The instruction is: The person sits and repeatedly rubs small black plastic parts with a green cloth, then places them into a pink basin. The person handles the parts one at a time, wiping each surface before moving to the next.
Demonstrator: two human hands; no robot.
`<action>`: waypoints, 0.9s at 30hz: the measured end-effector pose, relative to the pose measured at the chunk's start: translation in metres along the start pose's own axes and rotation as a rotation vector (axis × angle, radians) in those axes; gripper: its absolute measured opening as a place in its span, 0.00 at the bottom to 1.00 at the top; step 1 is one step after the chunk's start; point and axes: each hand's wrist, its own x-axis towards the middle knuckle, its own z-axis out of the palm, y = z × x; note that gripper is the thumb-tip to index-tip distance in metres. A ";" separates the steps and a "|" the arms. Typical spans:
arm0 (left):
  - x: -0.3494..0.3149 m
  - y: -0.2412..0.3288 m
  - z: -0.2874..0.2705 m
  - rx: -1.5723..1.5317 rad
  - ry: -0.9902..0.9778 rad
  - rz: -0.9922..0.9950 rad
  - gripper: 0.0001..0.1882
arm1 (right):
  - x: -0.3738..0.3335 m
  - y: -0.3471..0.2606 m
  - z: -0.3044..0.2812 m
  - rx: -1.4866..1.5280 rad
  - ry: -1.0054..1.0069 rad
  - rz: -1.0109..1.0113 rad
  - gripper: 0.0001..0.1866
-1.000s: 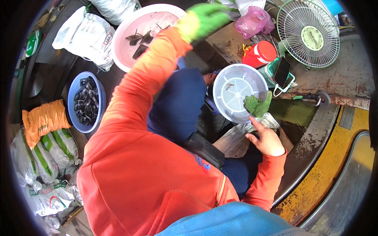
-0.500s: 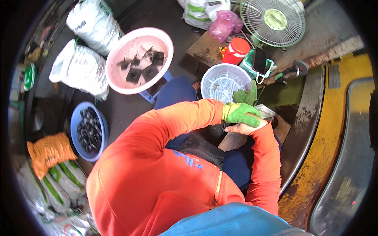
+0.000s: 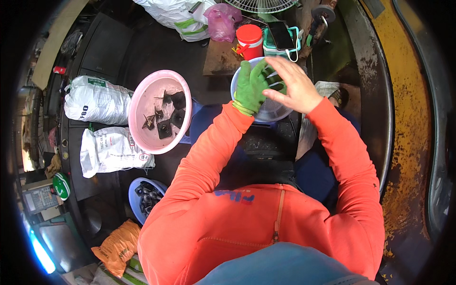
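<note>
A: Sitting under both hands is a pale strainer bowl (image 3: 273, 107), near the top middle, just in front of the person's knees. Can you see it?

B: Yes. Its rim shows at the left edge and along the bottom; the hands cover most of the rest.

A: How do the fingers stand?

B: The left hand (image 3: 251, 88), in a green glove, lies over the bowl's left side with fingers spread and pointing up and away. The right hand (image 3: 294, 85) is bare, fingers spread loosely over the bowl's middle, overlapping the glove's fingertips. Whether either hand pinches something between them, I cannot tell; the gap is hidden.

A: Do the fingers touch the bowl?

B: The glove's heel seems to lie on the rim; for the bare hand I cannot say.

A: And around it?

B: Just behind the bowl stands a red jar with a lid (image 3: 250, 40), with a pink plastic bag (image 3: 222, 21) to its left. Left of the bowl, a pink basin (image 3: 142, 102) holds a few dark pieces. Farther left lie two white sacks (image 3: 95, 99). Lower left, a blue bowl (image 3: 134, 192) holds dark shells beside an orange bag (image 3: 118, 247).
</note>
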 end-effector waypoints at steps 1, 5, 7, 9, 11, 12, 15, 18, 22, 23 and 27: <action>0.000 -0.001 0.000 -0.141 -0.109 0.013 0.35 | 0.002 -0.002 0.005 -0.098 0.070 -0.033 0.46; -0.005 -0.021 -0.001 -0.356 -0.247 0.065 0.40 | 0.000 -0.010 0.039 -0.257 -0.170 -0.094 0.52; -0.005 -0.027 -0.002 -0.373 -0.231 0.126 0.41 | 0.003 -0.003 0.049 -0.189 -0.259 -0.104 0.51; -0.001 -0.034 0.001 -0.393 -0.220 0.204 0.42 | 0.002 0.000 0.056 -0.193 -0.230 -0.144 0.50; 0.008 -0.045 0.010 -0.430 -0.187 0.340 0.43 | 0.002 -0.001 0.059 -0.235 -0.161 -0.181 0.49; 0.015 -0.054 0.017 -0.463 -0.161 0.458 0.44 | 0.002 -0.001 0.060 -0.236 -0.169 -0.157 0.50; 0.039 -0.084 0.040 -0.636 -0.055 1.101 0.46 | 0.000 -0.004 0.060 -0.247 -0.183 -0.121 0.50; 0.035 -0.087 0.042 -0.596 -0.066 1.046 0.46 | 0.000 0.000 0.060 -0.172 -0.210 -0.052 0.47; 0.000 -0.047 0.014 -0.317 -0.051 0.350 0.46 | 0.010 0.014 0.064 -0.015 0.066 0.329 0.47; -0.008 -0.037 0.008 -0.247 -0.048 0.175 0.46 | 0.013 0.014 0.069 -0.047 0.206 0.465 0.47; -0.010 -0.042 0.010 0.597 0.121 0.269 0.41 | 0.019 0.013 0.075 0.519 0.240 0.787 0.57</action>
